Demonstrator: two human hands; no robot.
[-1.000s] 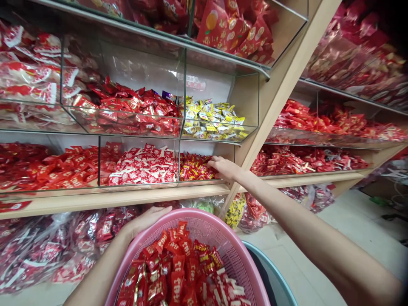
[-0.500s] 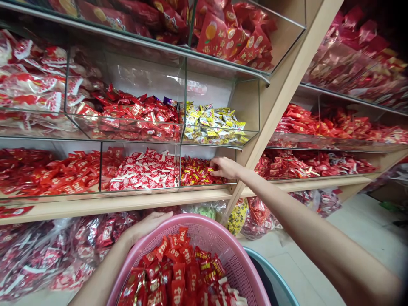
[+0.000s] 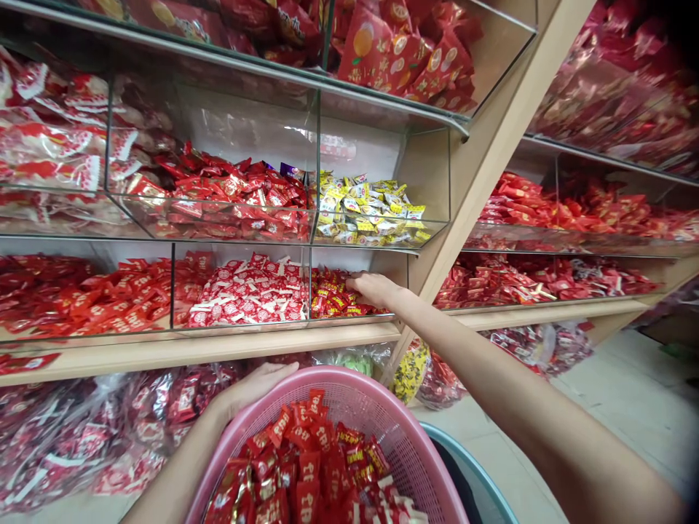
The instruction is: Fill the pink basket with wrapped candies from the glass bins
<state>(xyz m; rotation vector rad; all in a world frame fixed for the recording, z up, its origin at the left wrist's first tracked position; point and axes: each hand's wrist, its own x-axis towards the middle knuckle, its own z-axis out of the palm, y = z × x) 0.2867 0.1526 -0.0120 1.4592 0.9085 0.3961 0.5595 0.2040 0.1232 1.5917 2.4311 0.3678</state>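
My left hand (image 3: 262, 387) grips the far left rim of a pink plastic basket (image 3: 420, 429), its fingers partly hidden behind the rim. Inside the basket lie red wrapped candies (image 3: 309, 466), some with yellow lettering, and red-and-white ones at the lower right. My right hand (image 3: 376, 290) reaches into the lower right shelf bin, over small red-and-yellow wrapped candies (image 3: 333, 295). Its fingers are loosely bent and somewhat apart at the pile, with the tips partly hidden. Nothing shows in its grasp.
Glass-fronted bins hold red-and-white candies (image 3: 251, 291), yellow-and-white candies (image 3: 371, 211) and red packets (image 3: 234, 193). A slanting wooden upright (image 3: 491, 145) stands right of the bin. Below the wooden shelf edge (image 3: 218, 346) lie bagged sweets (image 3: 81, 437). A blue-green tub (image 3: 480, 473) stands behind the basket.
My right hand has moved a little left and deeper over the red-and-yellow candies. My left hand stays on the basket rim, and the view has shifted slightly.
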